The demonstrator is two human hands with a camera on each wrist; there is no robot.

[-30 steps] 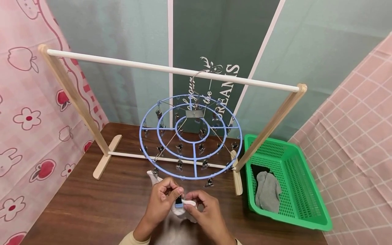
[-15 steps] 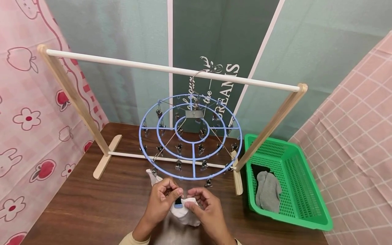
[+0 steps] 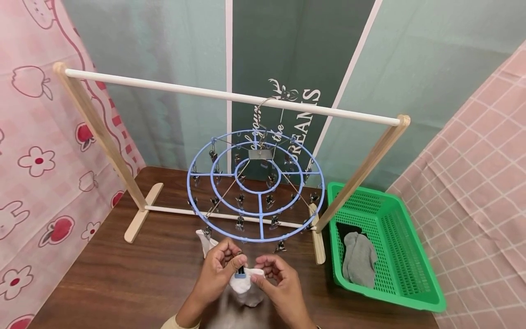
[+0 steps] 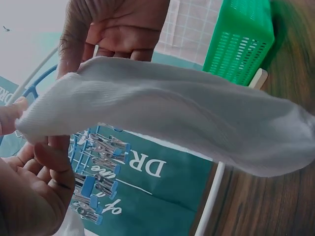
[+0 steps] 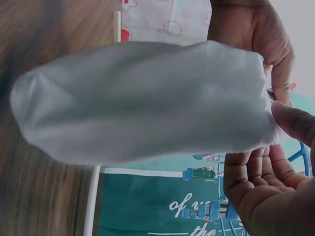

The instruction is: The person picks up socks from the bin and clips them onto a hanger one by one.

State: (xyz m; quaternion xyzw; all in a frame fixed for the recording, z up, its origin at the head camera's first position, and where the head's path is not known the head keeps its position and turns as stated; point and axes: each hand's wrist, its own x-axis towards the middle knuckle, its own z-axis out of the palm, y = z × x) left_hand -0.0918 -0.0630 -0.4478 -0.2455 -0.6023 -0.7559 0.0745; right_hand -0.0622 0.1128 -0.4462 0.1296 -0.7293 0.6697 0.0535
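My left hand pinches a metal clothes peg with a blue tip, in front of the round hanger's near edge. The peg sits at the cuff of a white sock; whether its jaws grip the cloth cannot be told. My right hand holds the cuff's right side between thumb and fingers. In the left wrist view the sock stretches out with its toe at the far right. The right wrist view shows the sock flat, my right thumb at its cuff. Another white sock hangs just left of my left hand.
A blue round hanger with several pegs hangs from the white rod of a wooden stand. On the right, a green basket holds a grey sock and a black item. Printed curtains surround the table.
The right hand's fingers have spread and shifted slightly away from the peg. The sock, bunched before, hangs lower below the peg. The left hand stays nearly in place.
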